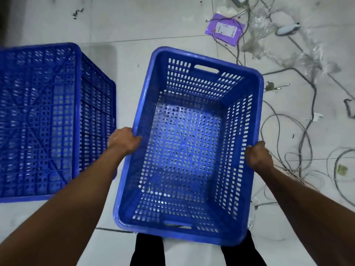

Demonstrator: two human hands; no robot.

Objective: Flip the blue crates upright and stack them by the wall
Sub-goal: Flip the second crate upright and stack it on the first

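An open-topped blue perforated plastic crate (184,146) is held upright above the pale tiled floor (153,25), just in front of the person's legs. The left hand (123,140) and right hand (257,156) grip its long rims — fingers curled closed over each edge. A second blue crate (38,121) sits upside down to the left. Loose grey cables (288,131) sprawl on the right — likely a trip hazard while carrying.
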